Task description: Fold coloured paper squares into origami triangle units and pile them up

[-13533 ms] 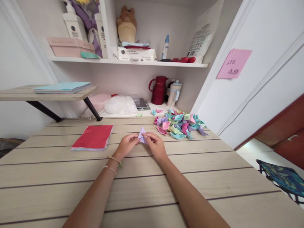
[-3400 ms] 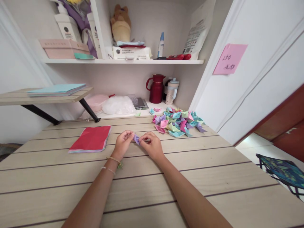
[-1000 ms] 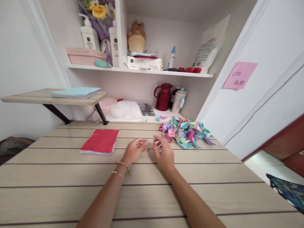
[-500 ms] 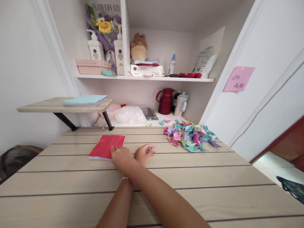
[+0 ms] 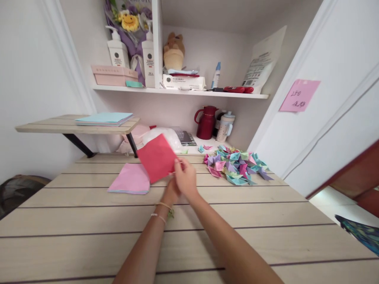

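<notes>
My right hand (image 5: 187, 178) pinches a square sheet of red paper (image 5: 158, 157) by its right corner and holds it up, tilted, over the table. My left hand (image 5: 171, 192) is close beside and below the right one; its fingers are hidden behind the right hand and the sheet, so I cannot tell whether it touches the paper. Left of both hands lies a stack of square paper (image 5: 129, 179) with a pink sheet on top, partly covered by the red one. A pile of small folded paper boats (image 5: 237, 165) in several colours lies to the right.
A raised wooden shelf (image 5: 47, 125) at the left bears blue paper (image 5: 105, 118). Behind the slatted table (image 5: 237, 244) stand a dark red jug (image 5: 206, 124), a speckled cup (image 5: 225, 128) and a white plastic bag (image 5: 171, 138). A loaded white shelf (image 5: 183, 92) hangs above.
Earlier both hands folded purple paper; then they were free of it. My right hand reached across to the stack, lifted off the red top sheet and drew it rightward, uncovering pink paper.
</notes>
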The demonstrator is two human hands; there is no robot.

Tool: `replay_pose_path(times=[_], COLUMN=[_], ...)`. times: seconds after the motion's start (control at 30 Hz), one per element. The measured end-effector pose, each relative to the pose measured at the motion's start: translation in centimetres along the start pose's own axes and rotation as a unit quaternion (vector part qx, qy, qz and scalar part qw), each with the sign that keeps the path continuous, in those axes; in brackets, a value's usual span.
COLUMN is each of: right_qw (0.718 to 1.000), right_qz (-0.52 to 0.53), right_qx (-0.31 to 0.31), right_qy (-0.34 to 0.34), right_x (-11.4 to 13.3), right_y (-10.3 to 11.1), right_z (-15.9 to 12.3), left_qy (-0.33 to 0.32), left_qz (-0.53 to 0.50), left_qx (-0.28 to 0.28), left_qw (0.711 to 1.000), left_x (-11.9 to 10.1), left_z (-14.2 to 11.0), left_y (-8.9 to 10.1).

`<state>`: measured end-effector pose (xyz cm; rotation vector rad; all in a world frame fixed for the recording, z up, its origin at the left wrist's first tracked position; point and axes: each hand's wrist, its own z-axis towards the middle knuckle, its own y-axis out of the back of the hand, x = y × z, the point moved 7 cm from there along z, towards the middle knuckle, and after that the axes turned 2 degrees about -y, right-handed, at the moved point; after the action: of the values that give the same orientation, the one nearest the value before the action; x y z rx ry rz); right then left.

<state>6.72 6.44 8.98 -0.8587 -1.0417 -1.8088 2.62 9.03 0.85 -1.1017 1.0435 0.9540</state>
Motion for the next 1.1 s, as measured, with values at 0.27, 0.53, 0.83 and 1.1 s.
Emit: replay_pose_path(times=[0.27, 0.53, 0.83, 1.1], right_qw=[0.956, 0.970, 0.932, 0.897], right_qz=[0.225, 0.190, 0.308, 0.395], right_qx=[-0.140, -0.011, 0.037, 0.073], right_qy=[-0.126, -0.153, -0.185, -0.182], right_x=[-10.0, -11.3, -11.7, -11.6], right_y=[9.1, 7.7, 7.9, 8.0], right_z=[-2.8, -2.4, -1.8, -1.5], left_qy=[0.000, -0.017, 0.011, 0.030], left_qz=[-0.035, -0.066, -0.086, -0.106], left_qx=[-0.021, -0.062, -0.057, -0.068], left_qw=[0.999, 0.996, 0.995, 0.992], left_x=[-0.6, -0.3, -0.4, -1.4], left_z=[-0.3, 0.0, -0.3, -1.1], left_y=[1.4, 2.5, 2.3, 2.0])
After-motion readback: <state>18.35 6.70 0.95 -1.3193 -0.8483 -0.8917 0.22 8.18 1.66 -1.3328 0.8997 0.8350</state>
